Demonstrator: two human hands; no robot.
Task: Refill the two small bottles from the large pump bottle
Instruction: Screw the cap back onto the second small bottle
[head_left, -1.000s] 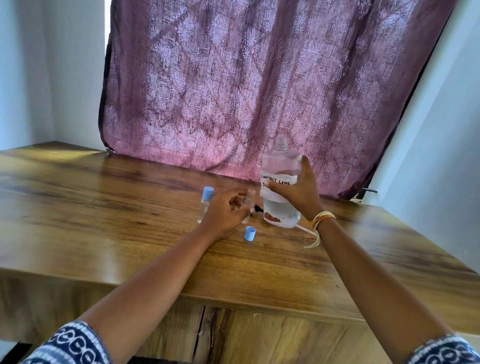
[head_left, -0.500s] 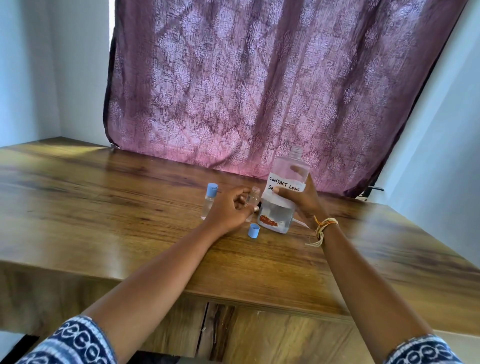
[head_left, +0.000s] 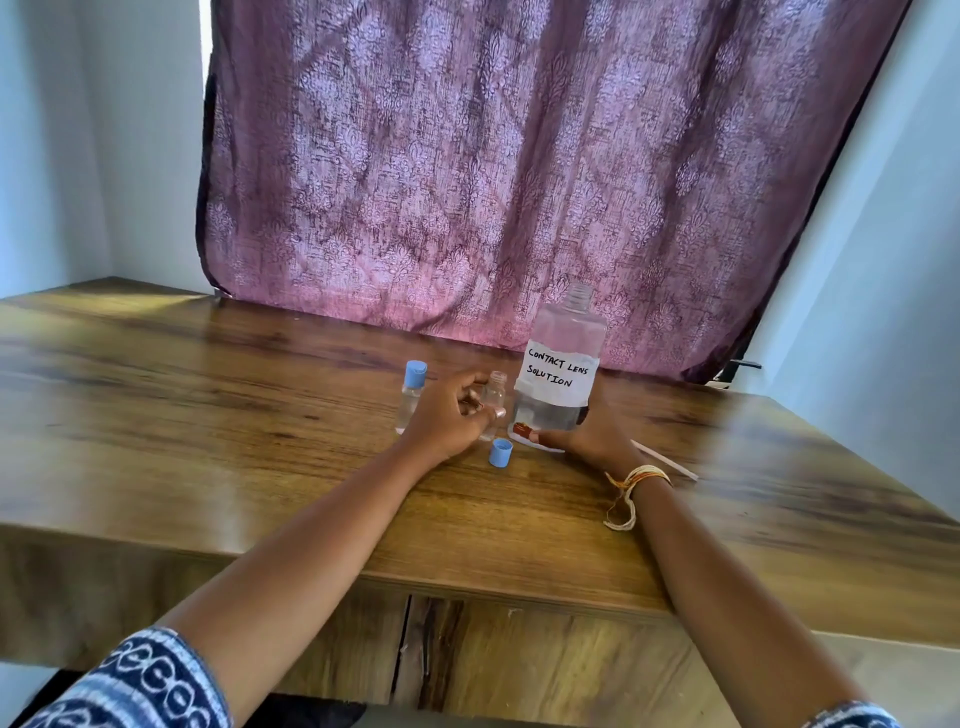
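Observation:
The large clear bottle (head_left: 563, 374), labelled "CONTACT LENS SOLUTION", stands upright on the wooden table (head_left: 208, 441) with its neck uncovered and liquid low inside. My left hand (head_left: 452, 415) grips an uncapped small clear bottle (head_left: 496, 395) just left of it. A second small bottle (head_left: 413, 395) with a blue cap stands further left. A loose blue cap (head_left: 500, 452) lies in front. My right hand (head_left: 587, 441) lies low at the large bottle's base, fingers over a white piece (head_left: 545, 446); whether it grips anything is unclear.
A thin white tube (head_left: 667, 461) lies on the table right of my right wrist. A purple patterned curtain (head_left: 493, 182) hangs behind the table. The table's front edge runs just below my forearms.
The large bottle went from lifted and tilted to standing upright on the table. My right hand slid from its middle down to its base. My left hand kept hold of the small bottle.

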